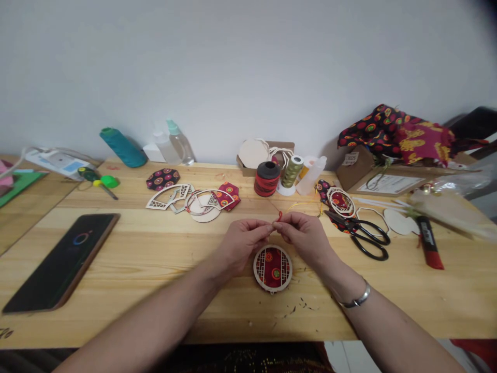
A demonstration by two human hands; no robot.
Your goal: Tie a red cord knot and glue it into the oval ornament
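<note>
My left hand (246, 241) and my right hand (301, 235) meet fingertip to fingertip above the table. Both pinch a thin red cord (280, 214), whose small end sticks up over the right fingers. Just below them lies a round wooden lattice ornament (273, 269) with dark red patterned fabric inside its frame. Whether the cord is joined to the ornament is hidden by the fingers. To the right of my right hand, black-handled scissors (368, 239) rest on the table. Behind my hands stands a spool of red thread (266, 179).
A phone (62, 264) lies at the left. Wooden frames (171, 197) and fabric pieces sit behind the left hand. Green thread (291, 173) and a white bottle (311, 176) stand at the back. A cardboard box (349, 173) and glue tube (430, 243) are on the right.
</note>
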